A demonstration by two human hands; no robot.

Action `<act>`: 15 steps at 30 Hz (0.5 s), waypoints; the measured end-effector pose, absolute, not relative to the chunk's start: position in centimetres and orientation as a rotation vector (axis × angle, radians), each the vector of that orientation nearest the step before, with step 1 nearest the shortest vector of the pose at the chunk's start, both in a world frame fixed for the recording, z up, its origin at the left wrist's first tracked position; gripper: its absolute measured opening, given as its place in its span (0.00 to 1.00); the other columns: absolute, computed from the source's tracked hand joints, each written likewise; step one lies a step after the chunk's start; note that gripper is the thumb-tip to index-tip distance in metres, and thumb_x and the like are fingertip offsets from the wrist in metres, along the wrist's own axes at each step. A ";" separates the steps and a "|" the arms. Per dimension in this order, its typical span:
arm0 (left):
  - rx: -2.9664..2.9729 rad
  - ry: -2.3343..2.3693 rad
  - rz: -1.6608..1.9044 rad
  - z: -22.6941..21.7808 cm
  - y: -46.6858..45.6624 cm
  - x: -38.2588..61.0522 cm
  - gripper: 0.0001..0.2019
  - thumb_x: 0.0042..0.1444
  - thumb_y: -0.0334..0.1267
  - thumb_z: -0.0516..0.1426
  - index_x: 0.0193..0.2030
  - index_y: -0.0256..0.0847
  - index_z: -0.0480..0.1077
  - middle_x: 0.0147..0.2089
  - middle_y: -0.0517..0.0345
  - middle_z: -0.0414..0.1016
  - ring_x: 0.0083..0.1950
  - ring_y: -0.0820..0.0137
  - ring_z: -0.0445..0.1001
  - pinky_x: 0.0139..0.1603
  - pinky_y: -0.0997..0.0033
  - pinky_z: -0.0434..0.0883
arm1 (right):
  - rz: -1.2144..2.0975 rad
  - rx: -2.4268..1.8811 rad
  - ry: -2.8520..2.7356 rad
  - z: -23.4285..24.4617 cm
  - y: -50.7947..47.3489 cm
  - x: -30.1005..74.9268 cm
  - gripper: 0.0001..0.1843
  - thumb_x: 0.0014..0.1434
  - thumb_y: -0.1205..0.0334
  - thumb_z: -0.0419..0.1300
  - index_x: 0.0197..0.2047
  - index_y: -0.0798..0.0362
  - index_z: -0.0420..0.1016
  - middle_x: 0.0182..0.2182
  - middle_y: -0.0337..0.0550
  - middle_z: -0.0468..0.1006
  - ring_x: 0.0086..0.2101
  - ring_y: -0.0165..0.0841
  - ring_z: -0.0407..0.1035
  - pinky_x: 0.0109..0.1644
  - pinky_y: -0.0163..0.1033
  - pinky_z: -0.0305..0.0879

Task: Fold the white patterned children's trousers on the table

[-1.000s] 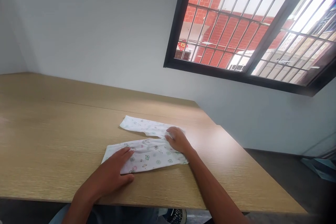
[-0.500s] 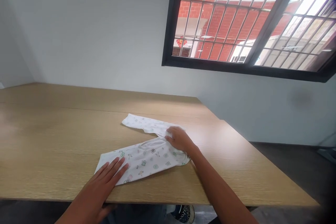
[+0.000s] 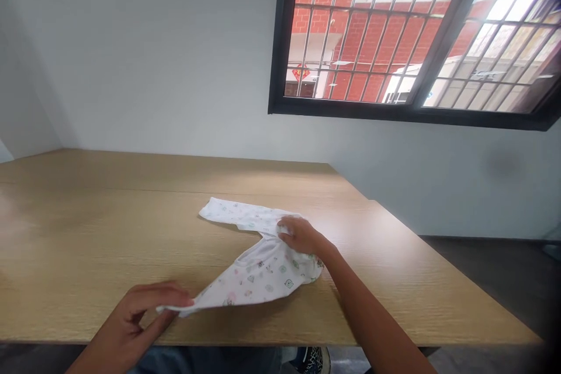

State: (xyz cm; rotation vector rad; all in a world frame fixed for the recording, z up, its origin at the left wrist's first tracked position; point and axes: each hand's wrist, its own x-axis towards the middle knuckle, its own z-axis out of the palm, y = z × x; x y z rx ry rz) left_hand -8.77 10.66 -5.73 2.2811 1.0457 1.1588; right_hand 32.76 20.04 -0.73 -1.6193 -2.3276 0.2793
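A white baby garment [image 3: 258,272] with small pastel prints lies on the wooden table [image 3: 87,234], bent into a V shape. My right hand [image 3: 300,235] rests at the bend, fingers closed on the gathered cloth. My left hand [image 3: 135,315] is near the table's front edge, pinching the garment's near corner [image 3: 175,308] between thumb and fingers. That corner is lifted slightly off the wood. The upper arm of the V [image 3: 236,213] lies flat, with nothing touching it.
The light wood table top runs left and back to a white wall. Its right edge drops to a dark floor. A barred window [image 3: 407,29] shows a red brick building. My jeans and a patterned shoe [image 3: 313,359] show below the front edge.
My left hand has moved from pressing flat on the garment to pinching its near corner, drawing it left and toward me. The cloth under my right hand has bunched up.
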 end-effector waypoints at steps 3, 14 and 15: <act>1.919 1.100 1.380 -2.3 14.0 -5.8 0.08 0.58 0.45 0.63 0.39 0.45 0.80 0.41 0.55 0.81 0.40 0.64 0.79 0.38 0.76 0.76 | 0.366 -1.553 -2.283 -0.9 20.1 33.2 0.19 0.64 0.57 0.54 0.56 0.51 0.75 0.56 0.50 0.77 0.54 0.46 0.70 0.58 0.51 0.65; 1.080 0.834 1.612 1.0 29.0 1.5 0.20 0.39 0.44 0.72 0.36 0.37 0.75 0.28 0.62 0.73 0.26 0.74 0.68 0.24 0.79 0.67 | 0.901 -1.258 -2.354 2.3 18.5 33.1 0.22 0.51 0.45 0.68 0.46 0.48 0.77 0.47 0.41 0.79 0.48 0.42 0.71 0.51 0.42 0.67; 1.046 0.852 1.615 0.4 29.6 1.5 0.21 0.37 0.45 0.72 0.36 0.37 0.75 0.29 0.62 0.74 0.26 0.74 0.69 0.25 0.78 0.67 | 0.914 -1.293 -2.406 2.4 18.3 33.0 0.27 0.45 0.47 0.72 0.48 0.47 0.76 0.48 0.41 0.78 0.47 0.43 0.71 0.48 0.41 0.68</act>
